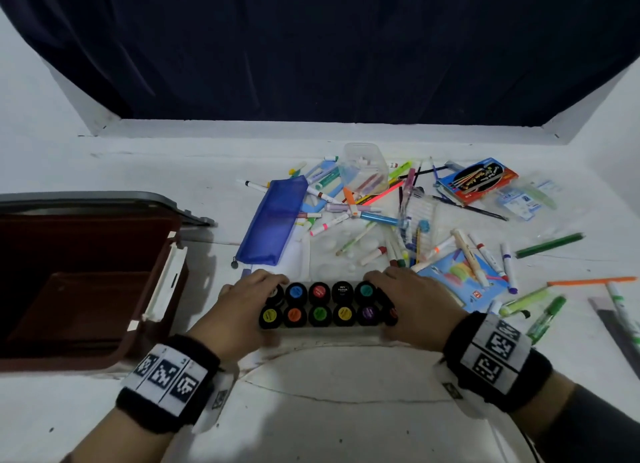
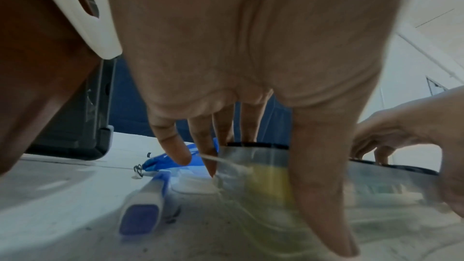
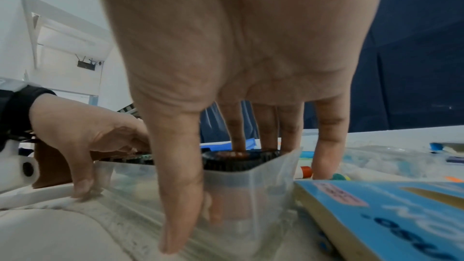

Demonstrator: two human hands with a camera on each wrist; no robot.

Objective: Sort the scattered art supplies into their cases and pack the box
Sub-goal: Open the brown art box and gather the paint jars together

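A clear plastic case (image 1: 329, 328) holding two rows of black-capped paint jars (image 1: 319, 292) sits on the white table right in front of me. My left hand (image 1: 252, 300) grips its left end, with the thumb (image 2: 321, 186) on the near wall (image 2: 253, 162) and the fingers over the top. At the right end my right hand (image 1: 408, 300) holds on the same way, thumb (image 3: 180, 186) against the clear wall (image 3: 251, 186) and fingers on a jar cap (image 3: 241, 159). An open brown box (image 1: 86, 282) stands at the left.
Several loose markers (image 1: 377, 218) and pens lie scattered behind the case, with a blue zip pouch (image 1: 273, 220), a clear tub (image 1: 363, 168), a red-and-blue pencil box (image 1: 478, 182) and a light blue box (image 1: 460, 282). A blue-capped marker (image 2: 140, 211) lies left of the case.
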